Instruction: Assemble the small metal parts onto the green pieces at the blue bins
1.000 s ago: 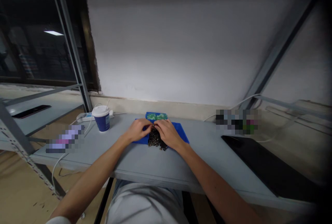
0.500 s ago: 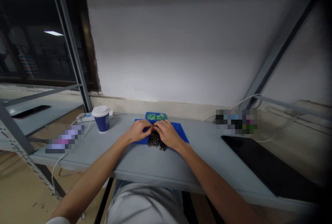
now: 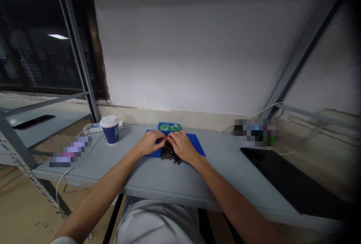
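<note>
My left hand (image 3: 151, 142) and my right hand (image 3: 180, 145) meet fingertip to fingertip above a heap of small dark and brassy pieces (image 3: 168, 153). Both are closed in a pinch; whatever lies between the fingertips is too small to make out. Under and around the hands are blue trays (image 3: 197, 144), partly covered by them. The heap spills toward the near side, onto the grey tabletop. Just behind the hands sits a smaller blue bin (image 3: 161, 124) holding green pieces (image 3: 170, 127) that look shiny.
On the left stand a blue paper cup (image 3: 111, 133) with a white lid and a white power strip (image 3: 92, 127) with cables. A blurred-out phone-like object (image 3: 70, 151) lies nearer. To the right is a flat black panel (image 3: 293, 183), with pixelated items (image 3: 258, 133) behind it.
Almost nothing differs. The fingertips shift very slightly where they meet, and both hands stay over the heap.
</note>
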Motion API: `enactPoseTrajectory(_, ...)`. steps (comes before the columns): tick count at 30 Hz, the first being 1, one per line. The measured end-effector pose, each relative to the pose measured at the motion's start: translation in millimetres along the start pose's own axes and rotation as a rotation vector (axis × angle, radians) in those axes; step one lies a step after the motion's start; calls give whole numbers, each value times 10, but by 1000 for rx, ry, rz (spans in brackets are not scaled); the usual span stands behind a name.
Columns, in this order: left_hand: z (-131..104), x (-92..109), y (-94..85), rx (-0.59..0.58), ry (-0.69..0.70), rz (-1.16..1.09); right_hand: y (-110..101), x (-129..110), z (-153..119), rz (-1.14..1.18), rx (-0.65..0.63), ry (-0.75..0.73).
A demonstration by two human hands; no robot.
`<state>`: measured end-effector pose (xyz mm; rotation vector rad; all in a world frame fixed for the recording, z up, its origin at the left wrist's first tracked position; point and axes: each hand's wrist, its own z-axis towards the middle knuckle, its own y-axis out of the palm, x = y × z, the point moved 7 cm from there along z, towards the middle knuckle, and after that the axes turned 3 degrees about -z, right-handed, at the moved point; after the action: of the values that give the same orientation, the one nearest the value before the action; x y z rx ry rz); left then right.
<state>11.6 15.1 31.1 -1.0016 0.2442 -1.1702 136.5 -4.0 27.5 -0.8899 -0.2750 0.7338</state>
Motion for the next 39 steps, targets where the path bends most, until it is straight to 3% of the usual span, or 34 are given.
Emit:
enactPoseTrajectory(6, 2, -28, -23, 14, -22, 13, -59, -34, 10, 34, 15, -13)
enactPoseTrajectory(18, -4, 32, 9, -16, 30, -36, 53, 25, -17, 13, -49, -23)
enactPoseTrajectory(29, 2, -23, -24, 13, -63, 30, -34, 0, 9, 43, 13, 14)
enactPoseTrajectory(39, 1, -15, 12, -18, -25, -2, -1, -7, -8, 50, -17, -9)
